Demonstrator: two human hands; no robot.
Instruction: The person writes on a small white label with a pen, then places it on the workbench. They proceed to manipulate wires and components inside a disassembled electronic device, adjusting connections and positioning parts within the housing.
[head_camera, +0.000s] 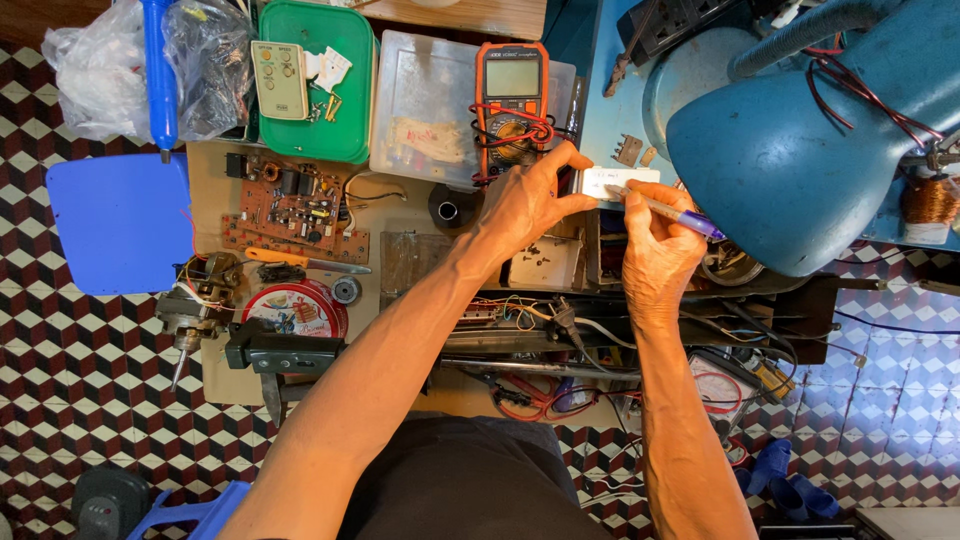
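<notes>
My left hand (528, 205) pinches a small white rectangular piece (625, 178) at its left end, holding it above the cluttered bench. My right hand (655, 245) grips a purple pen (672, 212), whose tip rests on the white piece. Just behind my left hand lies an orange and black multimeter (511, 100) with red and black leads coiled on it.
A brown circuit board (295, 212) lies at the left, with a small motor (200, 300), a round tin (295, 308) and an orange-handled tool (300, 262) near it. Green (318, 90) and clear (425, 105) boxes stand behind. A big blue lamp shade (790, 160) hangs at the right.
</notes>
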